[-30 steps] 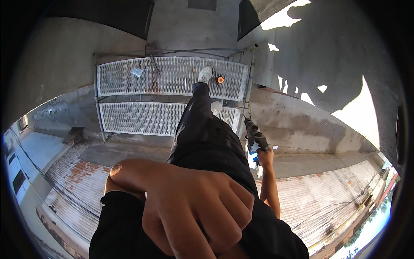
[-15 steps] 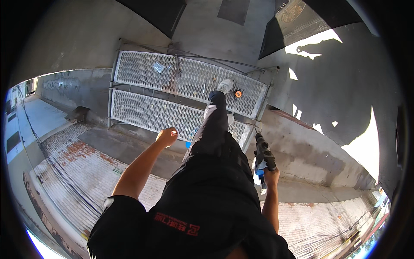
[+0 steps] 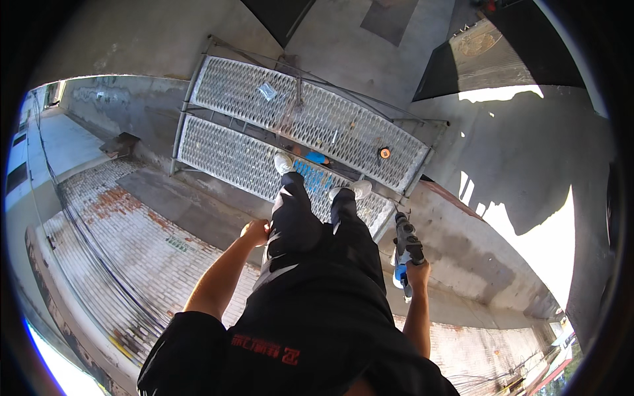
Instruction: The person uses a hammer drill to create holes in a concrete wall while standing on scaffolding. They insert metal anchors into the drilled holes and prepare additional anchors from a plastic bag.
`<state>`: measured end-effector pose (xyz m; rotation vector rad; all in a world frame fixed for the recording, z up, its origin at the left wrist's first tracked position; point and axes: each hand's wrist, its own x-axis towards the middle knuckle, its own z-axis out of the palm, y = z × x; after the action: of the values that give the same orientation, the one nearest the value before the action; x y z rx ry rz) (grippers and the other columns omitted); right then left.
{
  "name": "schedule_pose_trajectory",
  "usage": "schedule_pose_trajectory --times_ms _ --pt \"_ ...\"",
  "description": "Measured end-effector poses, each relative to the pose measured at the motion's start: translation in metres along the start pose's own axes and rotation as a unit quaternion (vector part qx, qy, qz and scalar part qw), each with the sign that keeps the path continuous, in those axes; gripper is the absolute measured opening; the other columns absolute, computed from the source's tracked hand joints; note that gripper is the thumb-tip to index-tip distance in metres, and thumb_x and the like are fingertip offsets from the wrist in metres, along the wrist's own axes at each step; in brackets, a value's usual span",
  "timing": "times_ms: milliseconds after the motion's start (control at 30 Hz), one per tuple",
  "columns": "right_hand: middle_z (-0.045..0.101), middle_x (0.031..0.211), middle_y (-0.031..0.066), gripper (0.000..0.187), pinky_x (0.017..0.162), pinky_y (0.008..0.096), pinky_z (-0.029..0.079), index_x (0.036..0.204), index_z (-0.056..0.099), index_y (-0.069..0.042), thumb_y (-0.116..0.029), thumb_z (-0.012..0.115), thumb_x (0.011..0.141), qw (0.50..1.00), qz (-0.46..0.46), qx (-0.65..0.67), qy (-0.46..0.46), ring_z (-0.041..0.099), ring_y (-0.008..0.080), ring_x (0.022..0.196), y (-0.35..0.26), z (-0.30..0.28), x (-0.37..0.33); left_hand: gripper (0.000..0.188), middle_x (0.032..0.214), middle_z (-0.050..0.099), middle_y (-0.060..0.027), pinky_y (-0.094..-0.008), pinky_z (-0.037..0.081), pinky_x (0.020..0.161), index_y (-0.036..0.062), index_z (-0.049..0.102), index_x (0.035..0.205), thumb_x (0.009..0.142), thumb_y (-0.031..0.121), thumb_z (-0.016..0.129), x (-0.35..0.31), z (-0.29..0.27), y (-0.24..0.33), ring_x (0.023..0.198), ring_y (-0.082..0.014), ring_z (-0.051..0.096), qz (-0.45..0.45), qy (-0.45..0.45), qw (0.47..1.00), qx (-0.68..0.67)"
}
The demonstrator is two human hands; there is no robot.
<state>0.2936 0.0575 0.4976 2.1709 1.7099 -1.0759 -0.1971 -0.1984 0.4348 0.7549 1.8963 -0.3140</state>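
Note:
At the right, my right hand [image 3: 417, 272] grips a rotary hammer drill [image 3: 405, 241] with a dark body and blue parts. The drill points away from me, past the near plank's right end. My left hand [image 3: 255, 232] hangs beside my left thigh with its fingers curled in. Whether anything is inside them is hidden. Both my white shoes stand on the near perforated metal plank [image 3: 221, 153] of a scaffold.
On the far perforated plank [image 3: 244, 76] lie a clear plastic packet [image 3: 267, 90] and a round orange-and-black object [image 3: 384, 152], resembling a tape measure. Something blue [image 3: 317, 158] shows at the gap between planks. A white brick surface [image 3: 132, 244] lies far below.
My forward foot has come back from the far plank to the near one. My left hand has drawn in against my thigh. The drill stays in my right hand.

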Motion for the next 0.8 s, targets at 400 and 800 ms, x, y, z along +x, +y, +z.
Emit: schedule_pose_trajectory --times_ms 400,800 --pt "0.063 0.062 0.0110 0.021 0.055 0.0368 0.049 0.089 0.070 0.002 -0.009 0.065 0.071 0.998 0.001 0.037 0.051 0.061 0.0200 0.053 -0.150 0.019 0.000 0.024 0.083 0.073 -0.0103 -0.0354 0.055 0.075 0.0056 0.067 0.098 0.091 0.028 0.062 0.015 -0.034 -0.164 0.080 -0.0222 0.072 -0.022 0.007 0.941 -0.338" --pt "0.060 0.063 0.0037 0.016 0.046 0.0277 0.042 0.089 0.068 0.001 -0.005 0.067 0.073 0.985 -0.033 0.167 0.013 0.055 0.0113 0.049 -0.301 0.065 0.022 0.019 0.080 0.069 -0.0077 -0.0296 0.055 0.063 0.0012 0.065 0.099 0.093 0.019 0.062 0.052 -0.106 -0.248 0.070 -0.0146 0.067 -0.050 0.132 0.852 -0.504"
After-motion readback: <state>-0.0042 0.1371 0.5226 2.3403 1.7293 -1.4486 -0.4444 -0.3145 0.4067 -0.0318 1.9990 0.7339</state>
